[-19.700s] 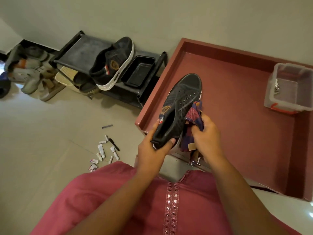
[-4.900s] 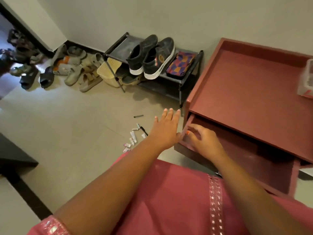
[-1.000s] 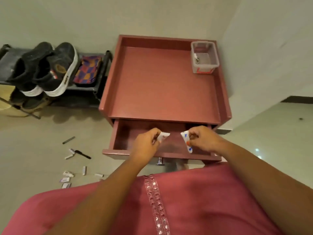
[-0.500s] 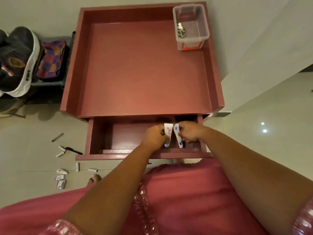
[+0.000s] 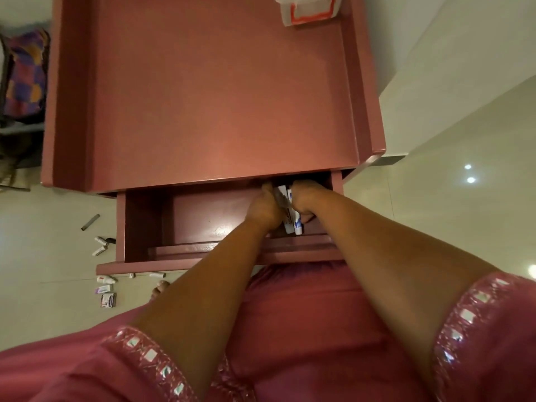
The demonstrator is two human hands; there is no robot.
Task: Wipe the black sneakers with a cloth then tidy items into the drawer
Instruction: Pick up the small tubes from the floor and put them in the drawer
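Head view: both tubes (image 5: pixel 292 224) are now deep in the drawer (image 5: pixel 185 259), my left hand (image 5: pixel 265 208) and right hand (image 5: pixel 303 200) still pinching them; floor items (image 5: pixel 106 291) remain.

Clear plastic box (image 5: pixel 310 10) cut off by top edge; contents not seen. Patterned cloth (image 5: pixel 24 74) cut by left edge, blurred. Fingertips of left hand (image 5: pixel 265 208) and right hand (image 5: pixel 303 200) hidden under cabinet top; tubes (image 5: pixel 291 224) partly covered, print illegible. Small floor items (image 5: pixel 106 291) too small to identify.
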